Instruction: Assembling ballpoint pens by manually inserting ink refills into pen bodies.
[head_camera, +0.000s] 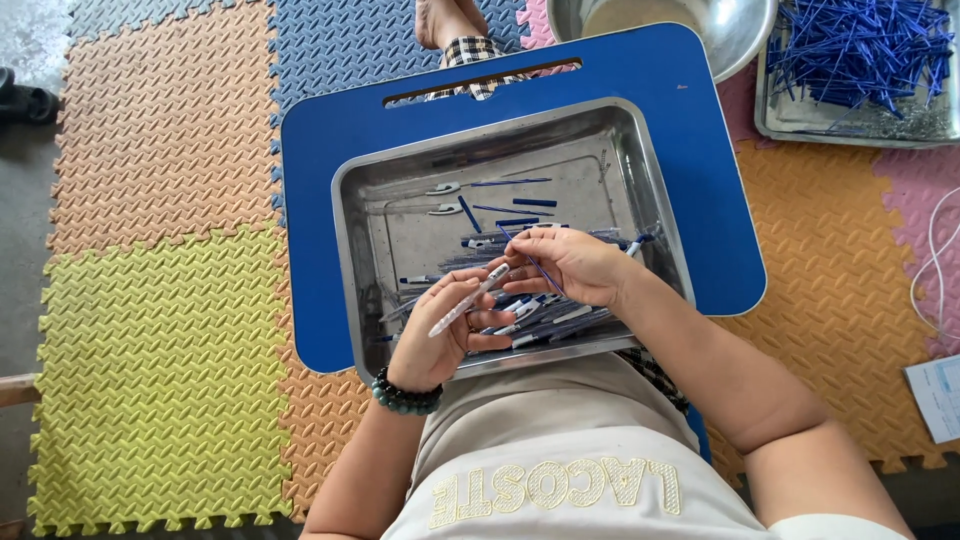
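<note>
Clear pen barrel pinched in left hand, right hand pinching blue refill

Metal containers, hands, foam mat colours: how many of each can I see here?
Metal trays: 2, one on the blue lap board, one holding blue refills
Metal bowls: 1
Hands: 2, left hand holding a clear pen barrel, right hand
Mat colours: 4
Total: 9

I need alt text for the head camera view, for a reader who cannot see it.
A seated person's left hand holds a clear pen barrel while the right hand pinches a thin blue refill, above a steel tray of pen parts on a blue lap board. Colourful foam mats cover the floor.
</note>
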